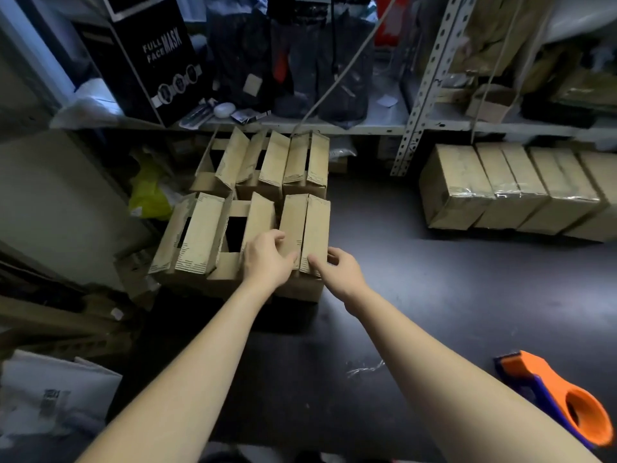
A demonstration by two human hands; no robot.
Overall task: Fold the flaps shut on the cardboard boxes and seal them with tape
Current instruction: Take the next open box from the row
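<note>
Several brown cardboard boxes stand in two rows on the dark floor, most with their flaps half raised. On the near right box (305, 225) the two long flaps lie almost together. My left hand (267, 259) curls its fingers over the left flap's near end, thumb at the seam. My right hand (337, 267) pinches the near end of the right flap, thumb on top. The middle near box (238, 228) gapes open, showing a dark inside. An orange and blue tape dispenser (554, 396) lies on the floor at the lower right, apart from both hands.
A row of taped, sealed boxes (514, 188) sits at the right under a metal shelf rack (424, 95). The shelf above holds a black "Full Face Mask" carton (150, 55) and dark bags. Flattened cardboard (50, 312) and white packaging (50, 396) lie at the left.
</note>
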